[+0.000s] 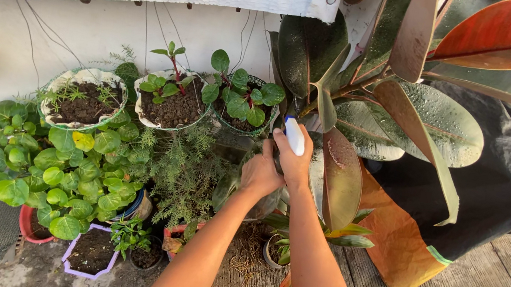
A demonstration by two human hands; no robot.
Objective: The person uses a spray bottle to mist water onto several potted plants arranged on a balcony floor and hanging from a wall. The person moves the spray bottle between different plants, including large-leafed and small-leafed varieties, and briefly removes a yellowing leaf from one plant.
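Observation:
My right hand (294,161) grips a white spray bottle (295,136) with a blue tip, held up among the large wet leaves of a rubber plant (428,119). Just to its left, my left hand (260,174) is curled shut against a dark leaf or stem below the bottle; what it holds is hidden. Both forearms reach up from the bottom of the frame.
Three white hanging pots (170,107) of seedlings line the white wall. Below them sit a bushy round-leaved plant (66,169), a feathery plant, a purple pot (90,254) and small pots on the ground. A black sheet (506,181) and orange bag (392,241) lie right.

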